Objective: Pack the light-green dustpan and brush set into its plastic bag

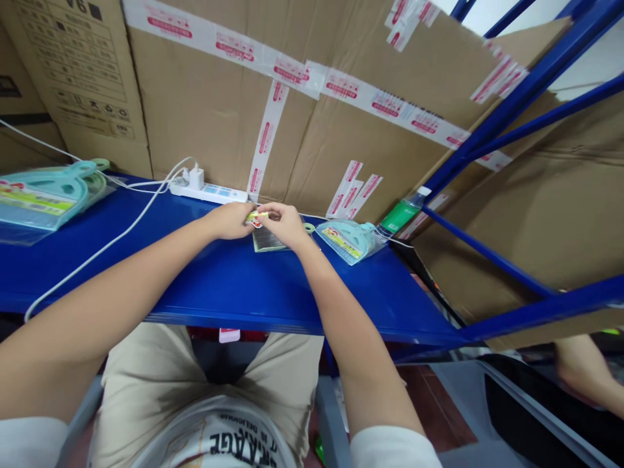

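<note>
Both of my hands meet over the blue tabletop. My left hand [230, 221] is closed on the left end of a small yellow-and-red label card [257, 218]. My right hand [286, 225] pinches the card's other end between thumb and fingers. Just beneath the hands lies a pale green-grey dustpan set [269, 243], mostly covered by my right hand. To its right rests a light-blue dustpan and brush set [348, 239] in clear plastic, with a similar yellow label. Another bagged set [49, 195] lies at the far left.
A white power strip [209, 191] with a plugged-in charger stands at the back, and its white cable [131, 227] loops across the left side. A green-labelled bottle [402, 211] leans at right near the blue frame [492, 260]. Cardboard boxes [219, 110] wall the back. Another person's arm [585, 370] shows at right.
</note>
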Demonstrator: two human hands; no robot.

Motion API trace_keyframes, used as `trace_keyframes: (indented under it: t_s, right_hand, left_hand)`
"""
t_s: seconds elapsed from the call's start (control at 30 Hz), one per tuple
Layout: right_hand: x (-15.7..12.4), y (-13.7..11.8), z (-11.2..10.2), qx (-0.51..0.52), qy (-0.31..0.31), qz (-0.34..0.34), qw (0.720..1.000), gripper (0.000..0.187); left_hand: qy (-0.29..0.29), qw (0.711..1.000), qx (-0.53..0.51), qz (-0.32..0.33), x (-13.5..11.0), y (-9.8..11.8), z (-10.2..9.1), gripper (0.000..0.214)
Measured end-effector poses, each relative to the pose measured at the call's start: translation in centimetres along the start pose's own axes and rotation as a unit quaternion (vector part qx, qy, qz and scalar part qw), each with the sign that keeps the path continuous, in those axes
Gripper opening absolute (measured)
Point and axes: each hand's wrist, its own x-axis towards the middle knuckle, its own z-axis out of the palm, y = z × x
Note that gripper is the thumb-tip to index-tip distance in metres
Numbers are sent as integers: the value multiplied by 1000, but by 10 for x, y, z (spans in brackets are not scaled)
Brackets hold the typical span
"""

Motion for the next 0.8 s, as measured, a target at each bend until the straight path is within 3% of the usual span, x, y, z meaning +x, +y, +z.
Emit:
trace_keyframes:
  t_s: [0.27,0.8]
  right_hand:
    - [3,3,-5,44,33,45,997,12]
    - [8,20,-23,14,53,55,997,13]
  left_hand:
    - [-18,999,23,-15,1,-7,-5,42]
    - [-27,999,23,-14,3,-27,-6,32]
